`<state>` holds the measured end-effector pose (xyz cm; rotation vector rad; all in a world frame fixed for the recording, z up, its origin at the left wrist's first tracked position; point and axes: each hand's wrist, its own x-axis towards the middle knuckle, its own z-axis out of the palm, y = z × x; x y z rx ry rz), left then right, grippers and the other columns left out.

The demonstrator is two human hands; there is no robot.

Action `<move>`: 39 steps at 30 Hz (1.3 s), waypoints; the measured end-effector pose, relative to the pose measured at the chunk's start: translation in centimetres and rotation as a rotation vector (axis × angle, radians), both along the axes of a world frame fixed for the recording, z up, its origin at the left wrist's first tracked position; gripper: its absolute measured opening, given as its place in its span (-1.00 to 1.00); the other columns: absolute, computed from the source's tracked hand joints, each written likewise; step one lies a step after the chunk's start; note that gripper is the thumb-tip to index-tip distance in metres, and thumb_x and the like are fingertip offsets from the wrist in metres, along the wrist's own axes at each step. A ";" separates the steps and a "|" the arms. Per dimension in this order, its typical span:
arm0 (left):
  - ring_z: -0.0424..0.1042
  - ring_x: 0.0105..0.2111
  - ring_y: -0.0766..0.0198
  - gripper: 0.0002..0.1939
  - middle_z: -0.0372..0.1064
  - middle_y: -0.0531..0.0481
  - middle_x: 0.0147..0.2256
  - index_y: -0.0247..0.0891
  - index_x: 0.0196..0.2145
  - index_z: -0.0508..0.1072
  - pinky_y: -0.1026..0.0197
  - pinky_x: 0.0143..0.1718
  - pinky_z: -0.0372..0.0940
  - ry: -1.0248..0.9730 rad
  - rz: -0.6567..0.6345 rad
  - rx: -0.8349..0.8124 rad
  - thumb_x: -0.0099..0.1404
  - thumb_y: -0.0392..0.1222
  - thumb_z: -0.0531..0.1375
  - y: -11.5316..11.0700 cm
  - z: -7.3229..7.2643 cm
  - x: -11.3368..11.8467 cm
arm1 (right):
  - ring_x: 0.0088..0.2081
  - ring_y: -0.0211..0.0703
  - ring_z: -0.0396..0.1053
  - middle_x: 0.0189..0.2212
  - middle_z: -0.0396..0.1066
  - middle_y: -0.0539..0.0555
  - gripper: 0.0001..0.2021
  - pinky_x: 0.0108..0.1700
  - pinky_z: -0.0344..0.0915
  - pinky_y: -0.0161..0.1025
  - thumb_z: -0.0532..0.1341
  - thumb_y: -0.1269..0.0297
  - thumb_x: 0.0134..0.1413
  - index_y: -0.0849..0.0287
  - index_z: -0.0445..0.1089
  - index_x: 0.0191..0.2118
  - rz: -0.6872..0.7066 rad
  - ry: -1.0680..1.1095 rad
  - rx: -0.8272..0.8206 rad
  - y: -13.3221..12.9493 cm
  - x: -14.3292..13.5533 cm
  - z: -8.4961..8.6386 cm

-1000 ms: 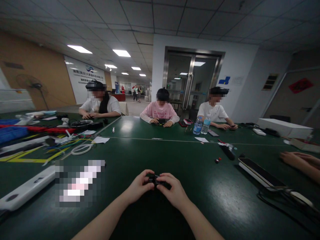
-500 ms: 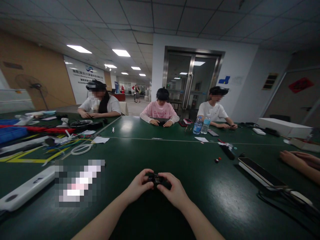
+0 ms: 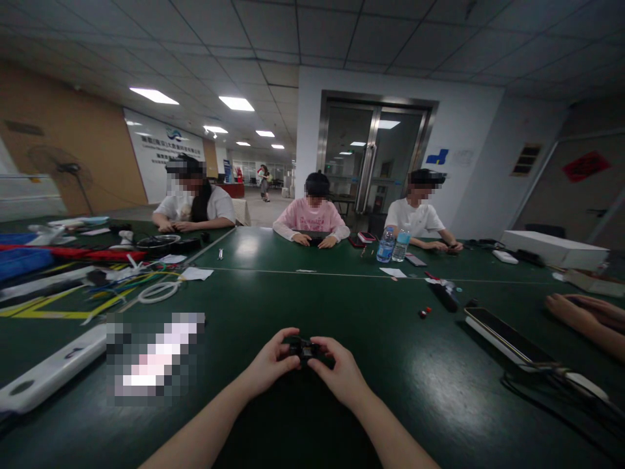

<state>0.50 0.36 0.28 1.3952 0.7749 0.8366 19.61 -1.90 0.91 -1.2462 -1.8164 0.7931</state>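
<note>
Between both hands, just above the dark green table (image 3: 234, 417), is a small black object (image 3: 307, 352) with a lighter grey patch in its middle. Its exact kind is too small and dark to make out. My left hand (image 3: 271, 360) pinches its left end between thumb and fingers. At the opposite end, my right hand (image 3: 342, 374) grips it the same way, with the thumb on the near side. My fingers cover both ends of the object.
To the left lie a white power strip (image 3: 58, 368), a blurred-out object (image 3: 159, 358) and tangled cables (image 3: 159, 292). A phone-like device (image 3: 510, 339) with cords is at right, near another person's hands (image 3: 581, 309). Water bottles (image 3: 393, 245) stand farther back, near seated people.
My hands and the small black object stay almost still, with the grip unchanged. Far in the background, a standing person has shifted slightly.
</note>
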 end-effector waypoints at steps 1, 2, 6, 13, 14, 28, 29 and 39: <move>0.38 -0.32 0.24 -0.45 0.36 -0.02 -0.28 -0.20 0.00 0.08 0.14 -0.25 0.21 -0.005 -0.008 0.003 0.09 -0.18 0.22 0.1 -0.1 0.0 | -0.08 -0.10 0.31 -0.11 0.36 0.02 -0.64 -0.04 0.25 -0.13 0.21 0.31 -0.06 0.03 0.30 -0.06 -0.002 -0.003 -0.004 0.0 0.0 0.0; 0.38 -0.31 0.24 -0.48 0.36 -0.03 -0.27 -0.20 -0.01 0.10 0.13 -0.23 0.21 -0.012 -0.018 0.009 0.10 -0.17 0.21 0.1 -0.3 -0.1 | -0.08 -0.09 0.31 -0.11 0.36 0.02 -0.64 -0.04 0.25 -0.13 0.21 0.31 -0.06 0.03 0.30 -0.06 -0.002 -0.007 -0.011 0.0 0.0 0.1; 0.39 -0.29 0.23 -0.54 0.37 -0.03 -0.26 -0.19 -0.04 0.13 0.14 -0.22 0.22 -0.020 -0.037 0.026 0.14 -0.14 0.20 0.4 -0.8 -0.3 | -0.07 -0.10 0.30 -0.11 0.36 0.01 -0.65 -0.03 0.25 -0.13 0.20 0.30 -0.05 0.03 0.30 -0.06 0.000 -0.019 -0.040 -0.1 0.0 0.3; 0.38 -0.31 0.25 -0.59 0.36 0.00 -0.29 -0.18 -0.05 0.13 0.18 -0.28 0.23 -0.009 -0.028 0.041 0.17 -0.15 0.17 0.3 -0.7 -0.3 | -0.08 -0.10 0.31 -0.11 0.36 0.02 -0.66 -0.04 0.25 -0.14 0.18 0.28 -0.02 0.04 0.29 -0.05 0.012 -0.019 -0.022 -0.5 0.0 0.8; 0.38 -0.31 0.25 -0.59 0.36 0.00 -0.29 -0.18 -0.05 0.13 0.18 -0.28 0.22 -0.009 -0.028 0.045 0.17 -0.16 0.16 0.3 -0.7 -0.3 | -0.08 -0.10 0.32 -0.11 0.36 0.02 -0.67 -0.05 0.25 -0.14 0.18 0.28 -0.01 0.03 0.29 -0.05 0.014 -0.019 -0.017 -0.5 0.0 0.9; 0.38 -0.32 0.25 -0.47 0.34 -0.01 -0.30 -0.18 0.02 0.04 0.21 -0.34 0.19 -0.006 -0.006 0.045 0.15 -0.11 0.18 0.4 -0.8 -0.3 | -0.13 -0.12 0.33 -0.14 0.36 0.04 -0.69 -0.08 0.27 -0.16 0.18 0.30 -0.02 0.07 0.30 -0.08 -0.004 -0.007 0.039 -0.2 0.1 0.4; 0.37 -0.32 0.25 -0.47 0.34 -0.01 -0.30 -0.19 0.01 0.05 0.20 -0.33 0.19 -0.011 -0.009 0.044 0.15 -0.11 0.18 0.4 -0.8 -0.3 | -0.13 -0.12 0.33 -0.14 0.36 0.04 -0.69 -0.08 0.26 -0.16 0.18 0.30 -0.01 0.07 0.30 -0.08 -0.005 -0.005 0.039 -0.2 0.1 0.3; 0.37 -0.29 0.23 -0.53 0.34 -0.02 -0.27 -0.17 -0.01 0.09 0.17 -0.28 0.21 -0.015 -0.023 0.026 0.17 -0.16 0.17 0.3 -0.8 -0.4 | -0.10 -0.11 0.31 -0.13 0.35 0.03 -0.71 -0.07 0.27 -0.15 0.16 0.30 0.01 0.05 0.30 -0.08 -0.010 -0.011 0.019 -0.5 0.0 0.8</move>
